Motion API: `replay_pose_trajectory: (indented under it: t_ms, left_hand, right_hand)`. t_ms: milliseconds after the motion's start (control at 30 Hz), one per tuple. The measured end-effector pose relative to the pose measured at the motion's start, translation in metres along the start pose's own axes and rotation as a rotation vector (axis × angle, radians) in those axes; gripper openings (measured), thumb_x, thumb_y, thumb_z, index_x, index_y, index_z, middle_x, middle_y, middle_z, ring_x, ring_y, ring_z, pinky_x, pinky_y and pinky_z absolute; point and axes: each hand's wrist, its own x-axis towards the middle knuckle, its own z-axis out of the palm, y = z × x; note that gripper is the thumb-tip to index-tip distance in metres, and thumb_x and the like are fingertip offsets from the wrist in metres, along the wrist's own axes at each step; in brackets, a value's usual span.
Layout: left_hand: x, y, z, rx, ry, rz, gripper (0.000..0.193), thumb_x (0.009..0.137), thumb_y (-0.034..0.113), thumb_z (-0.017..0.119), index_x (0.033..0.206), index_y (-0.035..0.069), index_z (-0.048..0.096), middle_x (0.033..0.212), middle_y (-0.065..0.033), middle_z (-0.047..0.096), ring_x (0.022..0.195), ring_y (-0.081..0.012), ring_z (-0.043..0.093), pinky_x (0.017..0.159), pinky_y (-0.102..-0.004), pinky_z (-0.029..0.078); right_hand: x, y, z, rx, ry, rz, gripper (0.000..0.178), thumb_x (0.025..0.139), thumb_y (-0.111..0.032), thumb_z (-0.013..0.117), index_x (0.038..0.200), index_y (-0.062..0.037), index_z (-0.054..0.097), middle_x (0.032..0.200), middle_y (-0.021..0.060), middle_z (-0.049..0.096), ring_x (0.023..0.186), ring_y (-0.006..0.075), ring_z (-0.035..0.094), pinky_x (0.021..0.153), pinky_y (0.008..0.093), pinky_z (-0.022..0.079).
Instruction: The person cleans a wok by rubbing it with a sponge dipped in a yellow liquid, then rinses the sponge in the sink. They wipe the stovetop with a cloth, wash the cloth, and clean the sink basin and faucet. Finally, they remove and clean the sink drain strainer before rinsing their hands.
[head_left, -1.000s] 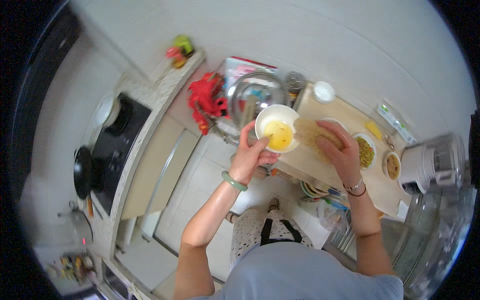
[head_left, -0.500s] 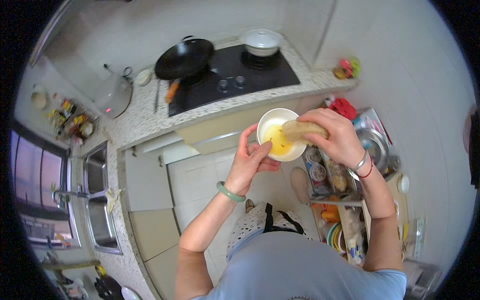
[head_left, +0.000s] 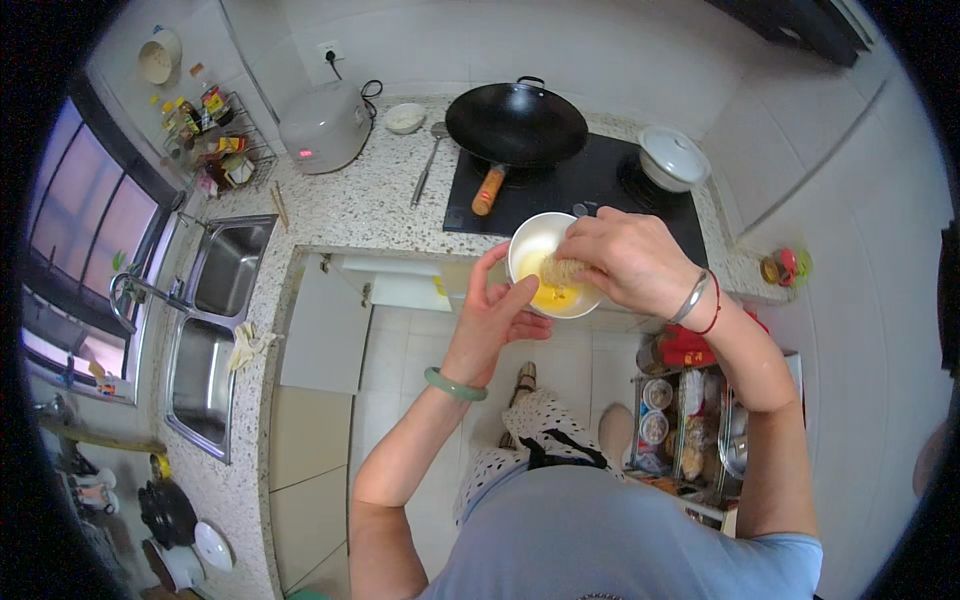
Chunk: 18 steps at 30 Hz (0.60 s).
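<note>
My left hand [head_left: 492,325] grips a white bowl [head_left: 532,238] by its left side, fingers beneath and thumb near the rim. The bowl tilts slightly and has yellow liquid [head_left: 550,298] in its bottom, with small darker bits. Inside the bowl, my right hand [head_left: 632,262] pinches a tan, fibrous piece that looks like loofah [head_left: 566,272], its lower end at the liquid. The fingers cover most of this piece. Both hands are held above the floor, just in front of the counter's edge.
Beyond my hands, a black wok [head_left: 516,125] with a wooden handle sits on the cooktop [head_left: 465,215], left of a lidded white pot [head_left: 674,160]. A spatula [head_left: 428,165] and rice cooker [head_left: 325,128] stand farther left. A double sink [head_left: 200,375] is at left, a stocked shelf rack [head_left: 690,430] at right.
My view has swung left, so the cooktop and wok appear farther right. The loofah-like piece has gone deeper into the bowl, and my right fingers have come down over it.
</note>
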Motion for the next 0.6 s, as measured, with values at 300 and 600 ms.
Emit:
replay_pose_trajectory:
  t_ms: [300, 600]
  left_hand:
    - [0.104, 0.041, -0.032, 0.014, 0.057, 0.051, 0.058, 0.091, 0.020, 0.059, 0.138, 0.017, 0.026, 0.094, -0.0110, 0.065, 0.069, -0.0199, 0.067, 0.061, -0.0327, 0.058]
    - [0.183, 0.088, -0.052, 0.090, 0.121, 0.078, 0.055, 0.091, 0.019, 0.058, 0.137, 0.017, 0.028, 0.093, -0.0110, 0.064, 0.068, -0.0188, 0.066, 0.059, -0.0319, 0.057]
  right_hand:
    - [0.104, 0.077, 0.023, -0.124, -0.043, -0.114, 0.022, 0.069, -0.014, 0.069, 0.090, -0.0118, 0.064, 0.088, 0.0014, 0.061, 0.078, 0.0235, 0.057, 0.062, 0.0354, 0.049]
    - [0.187, 0.151, 0.027, -0.094, -0.119, -0.158, 0.016, 0.072, -0.017, 0.067, 0.088, -0.0148, 0.067, 0.088, 0.0001, 0.061, 0.080, 0.0228, 0.057, 0.065, 0.0362, 0.050]
